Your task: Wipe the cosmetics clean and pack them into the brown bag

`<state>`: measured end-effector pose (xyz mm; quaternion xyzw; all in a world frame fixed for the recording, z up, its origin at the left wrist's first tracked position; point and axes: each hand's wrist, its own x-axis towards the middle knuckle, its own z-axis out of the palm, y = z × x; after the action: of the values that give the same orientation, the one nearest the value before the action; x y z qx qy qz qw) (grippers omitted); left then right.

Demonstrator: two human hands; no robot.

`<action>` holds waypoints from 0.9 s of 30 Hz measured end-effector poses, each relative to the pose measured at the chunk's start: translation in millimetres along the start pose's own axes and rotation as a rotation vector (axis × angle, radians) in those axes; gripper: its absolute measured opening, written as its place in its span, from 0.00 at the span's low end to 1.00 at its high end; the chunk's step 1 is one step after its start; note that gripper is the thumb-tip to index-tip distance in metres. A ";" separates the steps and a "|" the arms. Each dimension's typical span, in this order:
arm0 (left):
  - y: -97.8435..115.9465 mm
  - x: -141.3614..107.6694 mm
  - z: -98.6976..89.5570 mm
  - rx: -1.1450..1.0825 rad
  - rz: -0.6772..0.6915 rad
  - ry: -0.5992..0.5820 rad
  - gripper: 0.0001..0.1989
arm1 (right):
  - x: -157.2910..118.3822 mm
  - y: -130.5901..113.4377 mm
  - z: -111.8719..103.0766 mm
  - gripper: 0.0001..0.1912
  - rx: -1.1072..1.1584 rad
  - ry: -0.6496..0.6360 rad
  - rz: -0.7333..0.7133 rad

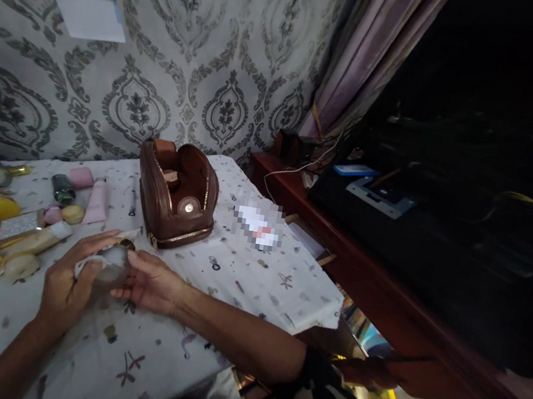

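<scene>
Between my two hands is a rounded, see-through bottle (pixel 113 266) with a dark and gold top, blurred by motion. My left hand (pixel 67 272) is closed around its left side, and a white wipe or cloth (pixel 93 261) shows under the thumb. On the other side, the fingers of my right hand (pixel 152 281) grip the bottle near its top. A brown leather bag (pixel 174 222) stands unzipped just beyond my hands, with a small round item (pixel 170 176) inside it.
Cosmetics lie at the left, among them a pink tube (pixel 97 201), a green-capped bottle (pixel 62 189) and a yellow round item (pixel 1 207). A blurred-out white item (pixel 259 225) lies right of the bag. The patterned tablecloth (pixel 281 296) ends beside a dark red cabinet (pixel 370 277).
</scene>
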<state>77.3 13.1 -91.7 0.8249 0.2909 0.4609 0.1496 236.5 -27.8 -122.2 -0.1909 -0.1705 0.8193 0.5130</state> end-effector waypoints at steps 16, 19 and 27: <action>5.9 -0.1 8.7 -0.172 -0.111 -0.064 0.19 | -3.8 1.8 12.1 0.30 -0.213 0.091 -0.185; 3.5 0.5 8.4 -0.159 -0.147 -0.101 0.23 | -5.6 0.3 14.5 0.26 -0.183 0.062 -0.197; -1.0 5.7 3.2 -0.188 -0.289 -0.093 0.19 | -6.7 -3.4 13.5 0.24 -0.199 0.050 -0.153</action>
<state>82.0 17.4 -90.1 0.7772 0.3550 0.4213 0.3040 235.2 -33.5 -107.9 -0.2474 -0.2521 0.7518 0.5568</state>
